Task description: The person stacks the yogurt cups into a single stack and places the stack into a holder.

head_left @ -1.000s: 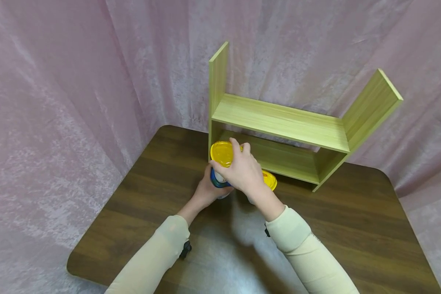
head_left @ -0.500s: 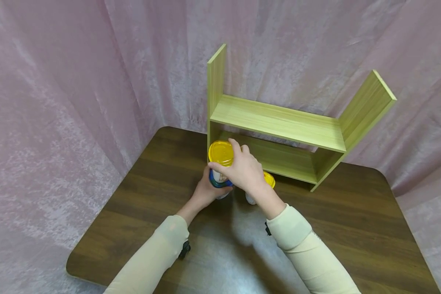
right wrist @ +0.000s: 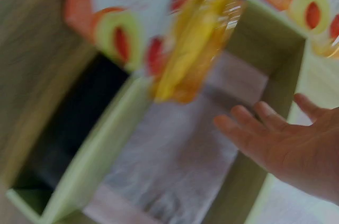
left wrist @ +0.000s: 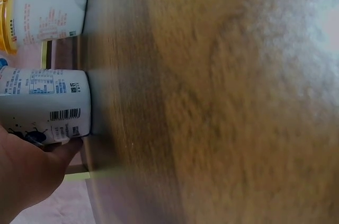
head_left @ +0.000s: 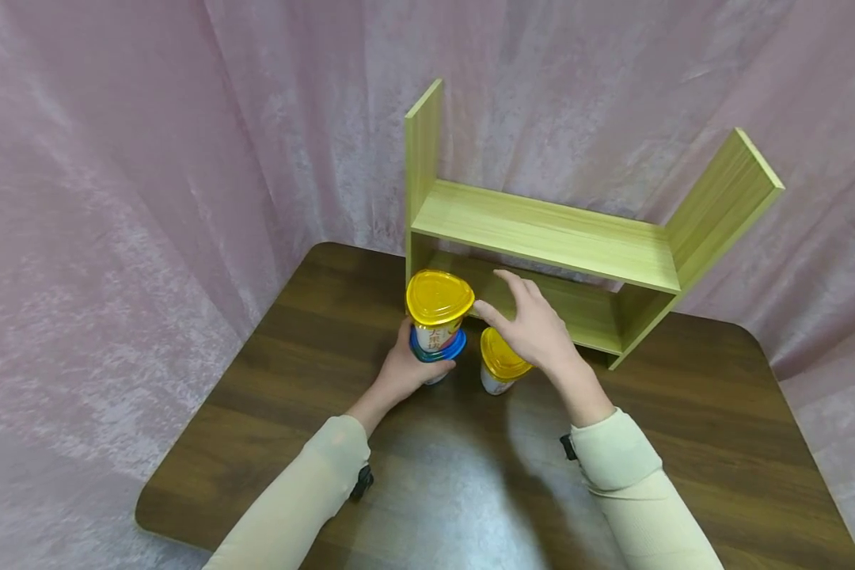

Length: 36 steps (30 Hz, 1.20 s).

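On the brown wooden worktop [head_left: 427, 475], my left hand [head_left: 406, 370] grips the blue-lidded cup [head_left: 436, 352] bearing a yellow-lidded cup [head_left: 438, 309]; my right hand [head_left: 537, 328] hovers, fingers [head_left: 502, 294] spread wide.

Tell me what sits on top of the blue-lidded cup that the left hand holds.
A yellow-lidded cup stands stacked on the blue-lidded cup, which the left hand grips. The stack hides most of the blue lid, and what is inside either cup cannot be seen.

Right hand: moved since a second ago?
Yes. The right hand has let go of the stacked cup and shifted right along the shelf, now open above the single cup.
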{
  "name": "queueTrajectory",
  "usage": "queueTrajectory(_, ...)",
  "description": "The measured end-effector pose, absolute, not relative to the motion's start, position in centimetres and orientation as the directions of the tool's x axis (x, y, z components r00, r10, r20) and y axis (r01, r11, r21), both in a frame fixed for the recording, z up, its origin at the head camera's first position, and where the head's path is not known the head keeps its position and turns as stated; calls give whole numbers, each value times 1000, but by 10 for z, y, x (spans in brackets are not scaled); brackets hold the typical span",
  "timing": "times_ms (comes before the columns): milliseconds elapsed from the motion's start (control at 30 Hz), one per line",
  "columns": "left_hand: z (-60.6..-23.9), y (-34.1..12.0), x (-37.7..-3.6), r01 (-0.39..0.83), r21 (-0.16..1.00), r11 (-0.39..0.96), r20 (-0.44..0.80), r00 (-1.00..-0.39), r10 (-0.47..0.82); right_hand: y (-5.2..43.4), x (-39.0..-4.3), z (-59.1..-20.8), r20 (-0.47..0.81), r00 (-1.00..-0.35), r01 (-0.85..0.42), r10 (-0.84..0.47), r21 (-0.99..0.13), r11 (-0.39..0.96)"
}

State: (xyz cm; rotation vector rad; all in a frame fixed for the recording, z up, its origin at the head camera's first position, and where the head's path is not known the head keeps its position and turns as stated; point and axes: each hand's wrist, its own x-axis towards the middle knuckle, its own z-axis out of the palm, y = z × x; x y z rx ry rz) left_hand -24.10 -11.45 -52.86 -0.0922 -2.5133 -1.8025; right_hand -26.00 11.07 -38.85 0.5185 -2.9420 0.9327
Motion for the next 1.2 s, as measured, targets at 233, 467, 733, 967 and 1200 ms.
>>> queueTrajectory(233, -528, -115, -241, 98, 943, 318, 96, -995, 22, 135, -263, -423, 106, -930, -355, -352, -504, 787)
queueTrajectory(467, -528, -112, -240, 88, 945, 316, 87, -996, 16, 138, -261, -451, 69, -926, -358, -372, -477, 803)
queueTrajectory(733, -528, -112, -240, 75, 945, 319, 76, -997, 8, 139, -259, -464, 89, -915, -383, -393, -495, 780)
queueTrajectory(967, -529, -113, -242, 82, 944, 319, 82, -997, 13, 140, -259, -468, 104, -913, -388, -393, -515, 764)
queueTrajectory(1200, -529, -113, -241, 85, 946, 314, 85, -996, 14, 141, -259, -469, 112, -911, -395, -396, -503, 768)
